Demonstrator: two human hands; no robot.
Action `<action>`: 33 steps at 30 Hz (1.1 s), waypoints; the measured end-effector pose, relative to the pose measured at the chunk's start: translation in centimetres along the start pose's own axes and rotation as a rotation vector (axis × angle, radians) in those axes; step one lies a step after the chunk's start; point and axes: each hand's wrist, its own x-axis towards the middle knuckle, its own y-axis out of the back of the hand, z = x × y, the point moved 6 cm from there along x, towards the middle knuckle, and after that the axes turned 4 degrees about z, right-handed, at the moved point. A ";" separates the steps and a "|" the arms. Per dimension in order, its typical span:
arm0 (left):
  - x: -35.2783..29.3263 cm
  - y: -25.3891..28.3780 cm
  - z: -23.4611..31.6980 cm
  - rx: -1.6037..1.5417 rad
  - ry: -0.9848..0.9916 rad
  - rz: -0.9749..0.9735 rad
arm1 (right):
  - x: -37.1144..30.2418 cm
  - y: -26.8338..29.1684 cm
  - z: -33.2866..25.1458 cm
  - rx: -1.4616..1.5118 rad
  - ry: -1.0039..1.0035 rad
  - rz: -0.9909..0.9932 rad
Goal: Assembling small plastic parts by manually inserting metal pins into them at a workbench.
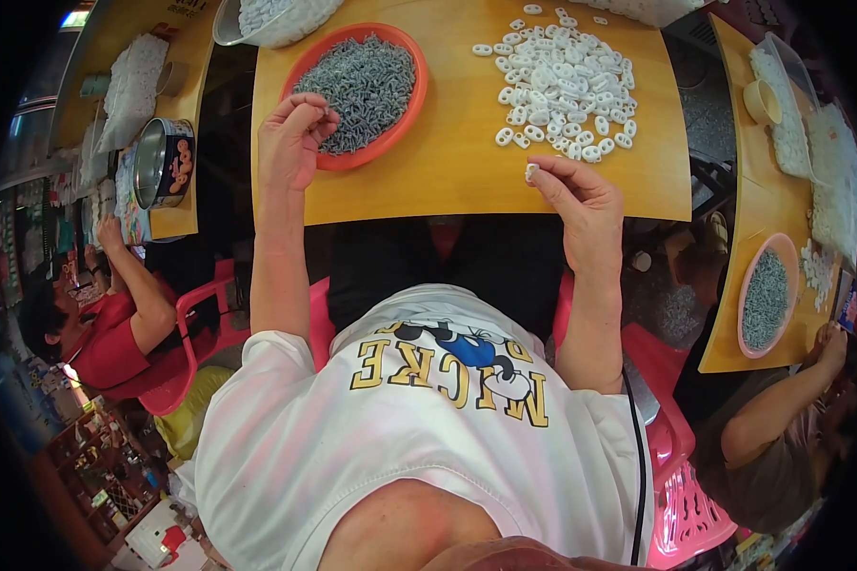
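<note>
My left hand [293, 141] is at the near left rim of an orange-red basin [419, 107], its thumb and forefinger pinched together. Whatever sits between those fingertips blends into the heap of small grey screws [369, 90] that fills the basin. Close to the table's front edge, my right hand [588, 202] pinches a small white plastic piece [531, 172] between thumb and forefinger. Just beyond it spreads a loose pile of white oval plastic pieces [567, 86], each with two holes.
A clear tub of white pieces [276, 21] stands at the table's far left. Side tables flank mine: a round tin [165, 162] on the left one, a pink basin of screws [769, 295] on the right one. One person sits at each side, on my left and right.
</note>
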 end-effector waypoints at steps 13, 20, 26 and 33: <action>-0.3 -0.7 0.9 0.039 -0.158 -0.052 | 0.0 0.0 -0.1 0.007 0.003 0.009; -0.9 -1.8 1.3 0.128 -0.120 0.012 | 0.0 0.0 -0.1 -0.002 0.022 0.010; -1.1 -1.8 1.0 0.096 -0.044 -0.053 | 0.0 -0.1 -0.2 0.002 0.022 0.000; -1.5 -2.6 1.5 0.117 -0.056 -0.019 | 0.0 -0.1 -0.2 -0.022 0.032 0.004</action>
